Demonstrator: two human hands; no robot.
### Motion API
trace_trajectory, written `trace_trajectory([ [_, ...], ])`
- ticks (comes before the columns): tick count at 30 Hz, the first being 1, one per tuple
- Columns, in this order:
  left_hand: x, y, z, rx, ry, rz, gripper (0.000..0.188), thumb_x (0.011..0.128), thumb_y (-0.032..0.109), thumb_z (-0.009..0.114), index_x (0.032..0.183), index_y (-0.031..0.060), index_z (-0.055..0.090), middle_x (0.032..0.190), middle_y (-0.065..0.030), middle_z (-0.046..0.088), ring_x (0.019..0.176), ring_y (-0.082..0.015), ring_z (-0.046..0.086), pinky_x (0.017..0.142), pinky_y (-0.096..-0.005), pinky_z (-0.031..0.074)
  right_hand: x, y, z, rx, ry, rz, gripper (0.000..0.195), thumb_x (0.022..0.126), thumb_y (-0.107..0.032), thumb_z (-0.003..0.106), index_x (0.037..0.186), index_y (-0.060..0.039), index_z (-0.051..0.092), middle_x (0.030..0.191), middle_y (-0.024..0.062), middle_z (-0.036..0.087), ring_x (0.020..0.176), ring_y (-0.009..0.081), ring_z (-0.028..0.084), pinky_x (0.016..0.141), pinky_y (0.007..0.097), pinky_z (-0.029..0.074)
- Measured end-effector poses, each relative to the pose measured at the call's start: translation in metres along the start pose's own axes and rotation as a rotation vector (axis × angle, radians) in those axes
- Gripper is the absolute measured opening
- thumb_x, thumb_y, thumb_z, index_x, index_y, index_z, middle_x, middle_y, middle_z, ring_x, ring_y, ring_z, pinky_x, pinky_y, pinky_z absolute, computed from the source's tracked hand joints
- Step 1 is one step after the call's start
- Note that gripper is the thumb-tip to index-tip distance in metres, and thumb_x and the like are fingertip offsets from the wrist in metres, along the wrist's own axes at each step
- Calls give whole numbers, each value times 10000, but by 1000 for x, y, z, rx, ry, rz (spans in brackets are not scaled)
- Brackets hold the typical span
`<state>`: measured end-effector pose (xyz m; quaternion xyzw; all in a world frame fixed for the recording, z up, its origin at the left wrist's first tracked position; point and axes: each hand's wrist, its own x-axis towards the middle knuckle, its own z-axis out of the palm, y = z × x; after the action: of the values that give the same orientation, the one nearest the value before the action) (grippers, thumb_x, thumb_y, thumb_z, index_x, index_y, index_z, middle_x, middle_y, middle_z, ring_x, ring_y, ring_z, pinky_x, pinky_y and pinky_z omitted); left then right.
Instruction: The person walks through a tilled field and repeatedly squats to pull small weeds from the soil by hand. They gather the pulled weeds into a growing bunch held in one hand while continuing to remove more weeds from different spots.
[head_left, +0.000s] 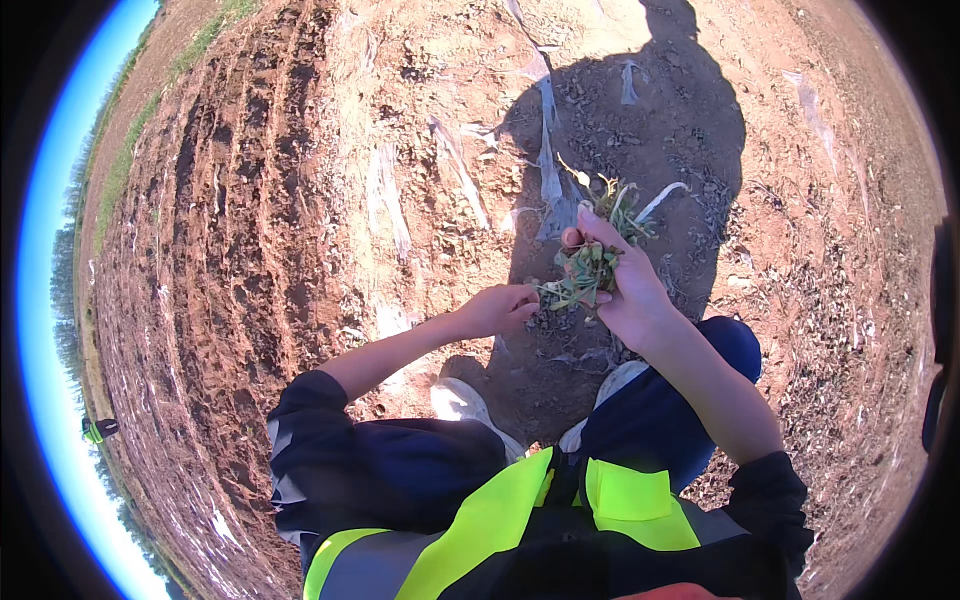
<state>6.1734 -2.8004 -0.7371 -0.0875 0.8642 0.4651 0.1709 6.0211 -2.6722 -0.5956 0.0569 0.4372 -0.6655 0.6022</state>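
Note:
My right hand (634, 281) grips a bunch of leafy green plants (589, 266), its thumb laid over the stems. Thin pale stalks and a curled whitish strip (660, 201) stick out beyond the thumb. Just left of the bunch is my left hand (501, 309), fingers curled in, its fingertips at the ends of some pale stems. Whether those fingertips pinch a stem cannot be made out. Below both hands lies dry brown soil (555, 405), partly in my own shadow (637, 112).
Torn strips of whitish plastic film (551, 165) lie on the soil ahead, with another piece (388, 199) farther left. My two pale shoes (461, 401) are planted close below. Ridged furrows (225, 225) run along the left. A distant person in a bright vest (97, 430) is at the far left.

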Motion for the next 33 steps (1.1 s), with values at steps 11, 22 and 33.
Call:
trace_trajectory([
  [11,-11,-128,87,416,-487,136,393,790,377,549,1043,76,544,886,-171,617,845,-339,599,739,-431,478,-7,-6,-1,-170,-104,114,232,826,-340,617,826,-141,498,708,-68,496,598,9,462,462,181,340],
  [22,99,-3,-78,335,-289,-198,309,886,314,497,1091,83,499,961,-133,597,801,-269,586,727,-401,466,35,-93,-64,138,185,-507,215,871,-321,568,808,-127,500,689,-51,505,561,30,454,423,189,311],
  [33,116,218,-217,634,87,-173,273,928,300,443,1105,105,516,972,-71,607,888,-179,592,769,-342,479,150,-151,-209,697,601,-512,266,863,-297,578,778,-71,466,645,38,450,530,141,390,420,285,291],
])
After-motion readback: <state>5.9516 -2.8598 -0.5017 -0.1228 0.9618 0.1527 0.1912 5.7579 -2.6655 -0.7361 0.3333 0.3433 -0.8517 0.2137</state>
